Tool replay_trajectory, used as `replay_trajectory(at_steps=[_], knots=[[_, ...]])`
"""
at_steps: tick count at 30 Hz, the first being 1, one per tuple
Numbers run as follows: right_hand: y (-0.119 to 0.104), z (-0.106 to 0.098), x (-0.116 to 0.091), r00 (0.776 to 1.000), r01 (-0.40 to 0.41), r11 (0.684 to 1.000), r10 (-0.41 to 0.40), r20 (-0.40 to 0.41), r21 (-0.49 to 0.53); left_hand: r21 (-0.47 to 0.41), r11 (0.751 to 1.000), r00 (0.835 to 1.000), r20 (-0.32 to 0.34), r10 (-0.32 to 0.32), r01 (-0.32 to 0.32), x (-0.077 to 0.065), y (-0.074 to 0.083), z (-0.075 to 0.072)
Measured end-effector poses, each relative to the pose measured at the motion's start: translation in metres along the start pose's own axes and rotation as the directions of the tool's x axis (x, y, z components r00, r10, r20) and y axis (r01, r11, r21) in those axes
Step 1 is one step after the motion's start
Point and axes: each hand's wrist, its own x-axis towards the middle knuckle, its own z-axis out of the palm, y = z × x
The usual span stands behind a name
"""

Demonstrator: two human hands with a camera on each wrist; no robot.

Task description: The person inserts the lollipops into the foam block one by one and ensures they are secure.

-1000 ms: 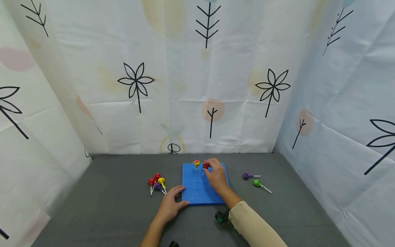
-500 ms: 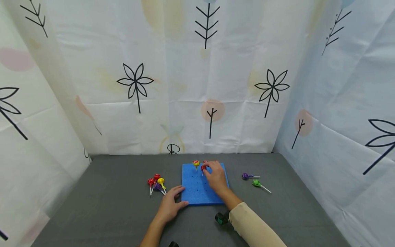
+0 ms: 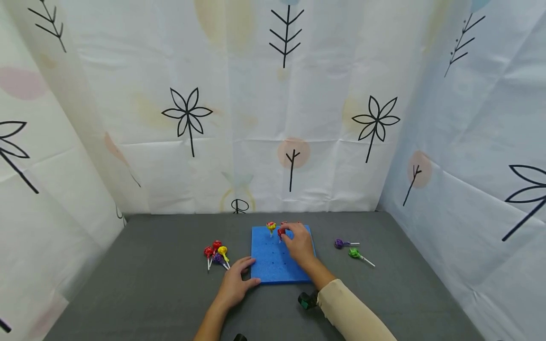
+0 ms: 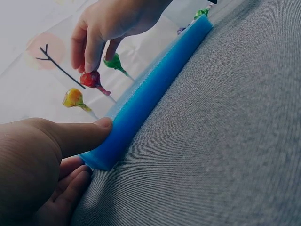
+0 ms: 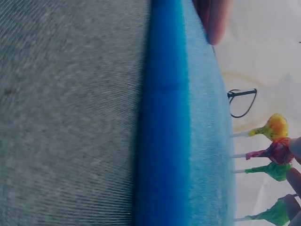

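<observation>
The right hand (image 3: 300, 244) had its thumb and fingertips clamped on the wrapped head of a red lollipop (image 4: 90, 79). That lollipop was over the far part of the blue board (image 3: 273, 267), its white stick pointing down to the surface; whether the tip sat in a hole could not be told. Just left of the grip and slightly beyond it, a yellow lollipop with red patches (image 3: 271, 226) stood upright in the board. To the grip's right, the right wrist view showed two green lollipops (image 5: 277, 213) standing on their sticks, both hidden by the hand in the head view.

Between the grip and the wearer, the board's blue face showed small dark holes. Nearer the wearer and to the grip's left, the left hand (image 3: 234, 282) touched the board's near left corner, thumb against the near edge, fingers at the left side, the two spread apart.

Farther right of the grip, off the board, a purple lollipop (image 3: 339, 243) and a loose green lollipop (image 3: 355, 253) lay on the grey table (image 3: 170, 303). Well to the grip's left lay a cluster (image 3: 217, 251) of two red, one yellow and one purple. Farthest beyond the grip hung a pale cloth (image 3: 256, 180) printed with black plant outlines.
</observation>
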Motion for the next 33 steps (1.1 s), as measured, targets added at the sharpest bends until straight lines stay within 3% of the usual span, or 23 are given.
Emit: replay_trajectory(at_steps=[5,13,20,25,33], knots=[[-0.001,-0.006,0.001,0.999,-0.029,0.998,0.031,-0.034,0.059,-0.005,1.000,1.000,-0.016,0.022,-0.023,-0.001,-0.002,0.001],[0.010,-0.025,0.004,0.997,0.006,0.996,0.001,-0.083,0.084,-0.009,1.000,1.000,-0.007,0.027,-0.027,-0.001,0.002,0.000],[0.029,-0.048,0.003,0.993,0.011,0.999,-0.007,-0.122,0.039,-0.002,1.000,1.000,0.002,0.017,-0.017,-0.001,0.002,-0.001],[0.043,-0.060,0.000,0.995,-0.058,0.998,0.057,-0.085,-0.005,0.003,1.000,1.000,0.003,0.020,-0.020,-0.001,0.002,-0.001],[0.063,-0.072,-0.007,0.995,-0.092,0.989,0.088,-0.038,-0.114,0.006,1.000,1.000,0.000,0.018,-0.018,-0.001,-0.001,-0.001]])
